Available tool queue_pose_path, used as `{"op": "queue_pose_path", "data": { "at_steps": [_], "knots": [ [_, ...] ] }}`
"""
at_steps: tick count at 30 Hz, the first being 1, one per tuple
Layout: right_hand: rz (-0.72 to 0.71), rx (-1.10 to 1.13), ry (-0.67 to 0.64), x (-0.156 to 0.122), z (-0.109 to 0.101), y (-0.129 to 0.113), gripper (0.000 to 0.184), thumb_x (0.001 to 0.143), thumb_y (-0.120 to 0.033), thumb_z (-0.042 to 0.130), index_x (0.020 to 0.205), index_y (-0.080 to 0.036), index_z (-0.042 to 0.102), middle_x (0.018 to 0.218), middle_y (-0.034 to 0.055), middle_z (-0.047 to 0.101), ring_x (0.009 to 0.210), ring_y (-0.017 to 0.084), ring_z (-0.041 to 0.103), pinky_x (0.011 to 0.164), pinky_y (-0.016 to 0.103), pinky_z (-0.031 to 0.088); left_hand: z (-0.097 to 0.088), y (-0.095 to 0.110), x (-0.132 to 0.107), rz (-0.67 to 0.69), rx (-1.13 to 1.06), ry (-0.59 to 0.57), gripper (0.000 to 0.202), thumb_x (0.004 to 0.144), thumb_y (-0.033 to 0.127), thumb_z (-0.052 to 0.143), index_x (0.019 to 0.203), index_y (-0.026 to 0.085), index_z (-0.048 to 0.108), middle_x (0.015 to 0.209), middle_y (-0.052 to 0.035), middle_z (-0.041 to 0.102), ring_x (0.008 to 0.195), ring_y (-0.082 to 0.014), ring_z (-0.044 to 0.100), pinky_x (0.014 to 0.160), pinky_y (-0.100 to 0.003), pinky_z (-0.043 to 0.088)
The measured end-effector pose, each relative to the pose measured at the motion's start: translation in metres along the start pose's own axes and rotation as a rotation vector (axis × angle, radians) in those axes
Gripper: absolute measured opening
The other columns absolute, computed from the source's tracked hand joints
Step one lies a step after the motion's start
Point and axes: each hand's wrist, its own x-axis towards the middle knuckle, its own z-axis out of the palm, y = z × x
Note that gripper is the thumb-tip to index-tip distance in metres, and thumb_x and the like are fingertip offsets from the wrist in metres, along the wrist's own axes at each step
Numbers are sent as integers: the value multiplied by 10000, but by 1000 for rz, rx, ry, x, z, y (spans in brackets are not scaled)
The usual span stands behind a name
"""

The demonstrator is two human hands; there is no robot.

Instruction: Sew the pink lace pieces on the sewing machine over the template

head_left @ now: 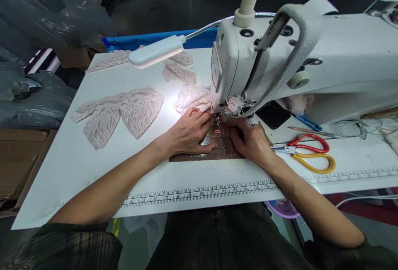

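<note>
My left hand (192, 131) lies on the sewing machine's bed, left of the presser foot, thumb apart from the fingers. Its fingertips rest at the edge of a pale pink lace piece (194, 97), part of which is hidden behind the hand and machine head. Right of the presser foot (217, 118), my right hand (250, 139) has thumb and index finger drawn together; what they pinch, if anything, is too small to tell. Both hands are close to the needle area of the white sewing machine (231, 63). A brown plate (214, 150) lies beneath them.
Cut lace pieces (139, 110) lie on the white table (149, 166) at left. A lamp (157, 51) hangs over the back. Scissors with red and yellow handles (314, 154), a black phone (273, 114) and blue snips (307, 122) lie right. A ruler strip (202, 193) runs along the front.
</note>
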Motion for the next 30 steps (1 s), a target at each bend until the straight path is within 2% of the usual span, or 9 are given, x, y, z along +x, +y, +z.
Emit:
{"op": "queue_pose_path", "data": {
  "at_steps": [4,8,12,16,24,30],
  "knots": [
    [20,47,-74,5,-6,2,258,929,-311,466,1009,-154,654,911,103,657,748,203,618,703,337,485,0,0,0,-21,-8,-1,656,891,559,497,1235,7,578,1159,-210,604,1067,-323,549,974,-486,430],
    [72,72,-195,12,-17,4,380,984,-471,396,933,-181,636,821,74,634,706,192,575,669,327,459,-1,1,0,-38,-25,-10,647,875,568,522,1236,34,586,1157,-198,597,1042,-320,554,965,-485,425],
    [69,114,-244,18,-24,6,485,1014,-515,294,893,-184,627,849,96,645,794,215,596,694,335,463,-1,1,0,-52,0,-31,653,882,588,497,1199,28,610,1152,-199,596,983,-310,564,940,-470,430],
    [94,135,-213,19,-23,8,523,1019,-509,255,866,-177,629,905,120,664,832,233,615,706,351,467,-1,1,-1,-52,0,-26,644,878,581,508,1201,34,614,1166,-197,589,1007,-308,568,950,-461,424],
    [180,91,-90,21,-7,15,456,1002,-475,330,880,-180,656,738,88,659,721,234,614,658,337,460,-2,0,0,-46,-22,-13,604,888,562,502,1230,73,598,1139,-174,604,1036,-309,563,956,-474,425],
    [181,43,-55,20,-1,20,428,999,-446,335,873,-192,656,694,89,646,715,250,620,664,350,469,2,-1,-1,-36,-17,-17,664,899,576,468,1241,19,582,1115,-187,610,1020,-305,569,971,-464,421]
  ]
}}
